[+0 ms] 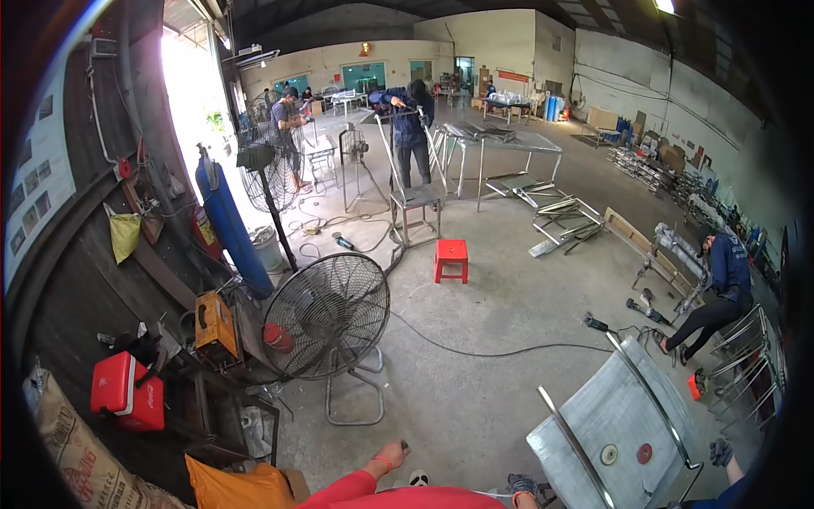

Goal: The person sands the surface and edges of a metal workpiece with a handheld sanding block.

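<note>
My left hand (390,455), bare with a red wristband, is at the bottom centre over the floor. Its fingers are closed, with a small dark thing at their tips that is too small to name. My right hand (523,484), in a grey glove, is low beside the left edge of a pale worktop (566,433). Its fingers look curled; what they hold is hidden. Bent metal tubes (580,448) lie across the worktop, with a pale disc (609,455) and a red disc (644,453) between them. At the right, a co-worker's gloved hand (721,452) is near a tube end.
A large fan (326,316) stands at left centre, near a red cooler (127,392) and a blue cylinder (233,222). A red stool (451,260) is ahead. A cable (475,353) crosses the floor. Another person (725,280) sits at the right; others work farther back.
</note>
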Demonstrator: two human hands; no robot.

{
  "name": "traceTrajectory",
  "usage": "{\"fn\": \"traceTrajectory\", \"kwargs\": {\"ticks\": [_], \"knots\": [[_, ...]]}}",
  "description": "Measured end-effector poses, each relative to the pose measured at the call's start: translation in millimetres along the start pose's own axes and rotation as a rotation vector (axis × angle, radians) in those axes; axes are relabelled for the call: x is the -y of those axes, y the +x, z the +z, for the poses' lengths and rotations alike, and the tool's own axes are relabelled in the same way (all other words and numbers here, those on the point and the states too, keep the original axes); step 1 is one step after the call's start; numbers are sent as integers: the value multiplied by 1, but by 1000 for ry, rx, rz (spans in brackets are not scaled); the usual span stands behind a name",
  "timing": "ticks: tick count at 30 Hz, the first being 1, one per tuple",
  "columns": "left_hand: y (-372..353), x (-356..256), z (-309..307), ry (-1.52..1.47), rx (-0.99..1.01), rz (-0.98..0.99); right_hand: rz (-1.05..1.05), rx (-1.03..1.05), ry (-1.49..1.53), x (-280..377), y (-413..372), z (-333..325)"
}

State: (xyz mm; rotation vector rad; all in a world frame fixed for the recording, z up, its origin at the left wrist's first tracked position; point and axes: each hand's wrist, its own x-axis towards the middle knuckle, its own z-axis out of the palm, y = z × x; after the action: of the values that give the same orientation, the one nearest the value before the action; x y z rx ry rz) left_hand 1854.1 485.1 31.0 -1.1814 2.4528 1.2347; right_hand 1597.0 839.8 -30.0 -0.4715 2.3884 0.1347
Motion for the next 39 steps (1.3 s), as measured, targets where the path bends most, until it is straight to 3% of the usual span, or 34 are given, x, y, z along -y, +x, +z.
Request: {"fn": "traceTrajectory", "kwargs": {"ticks": [4, 7, 9, 11, 13, 14, 17, 18, 20, 22, 24, 26, 30, 32, 33, 35, 37, 39], "knots": [[-11, 8, -13, -40, -90, -117, -27, -29, -60, -7, -4, -6], [-9, 54, -7, 183, 23, -118, 25, -165, 79, -6, -2, -9], [-35, 67, -10, 293, 304, -207, 47, -213, 193, -12, -10, -6], [-45, 66, -12, 307, 331, -259, 10, -290, 286, -22, -20, -3], [-43, 68, -12, 319, 339, -312, 167, -280, 576, -25, -57, -20], [-40, 72, -7, 279, 284, -306, 169, -271, 576, -38, -54, -3], [-25, 61, 5, 296, 186, -271, 201, -38, 172, -103, -23, 72], [-17, 56, 8, 353, 148, -252, 193, -47, 178, -117, -11, 103], [-7, 22, 1, 380, 151, -193, 430, -147, 146, -140, 0, 153], [-1, -14, 2, 383, 121, -142, 328, -82, 69, -150, -6, 159], [4, -39, 10, 358, 57, -151, 113, 24, -81, -152, -5, 147], [11, -67, 16, 345, 144, -68, -29, 38, -16, -134, -1, 107], [3, -111, 43, 266, 149, 26, -434, -118, -29, -102, 14, 42], [0, -118, 59, 293, 174, 21, -111, 140, 348, -69, -17, -35], [1, -119, 62, 317, 184, 8, -106, 140, 357, -59, -30, -51], [1, -121, 69, 355, 185, 17, 27, 0, 1340, -58, -46, -68], [6, -133, 82, 364, 169, 19, -153, 152, 836, -90, 0, -32], [11, -139, 85, 367, 143, 8, -106, 104, 850, -105, -54, -65]]}}
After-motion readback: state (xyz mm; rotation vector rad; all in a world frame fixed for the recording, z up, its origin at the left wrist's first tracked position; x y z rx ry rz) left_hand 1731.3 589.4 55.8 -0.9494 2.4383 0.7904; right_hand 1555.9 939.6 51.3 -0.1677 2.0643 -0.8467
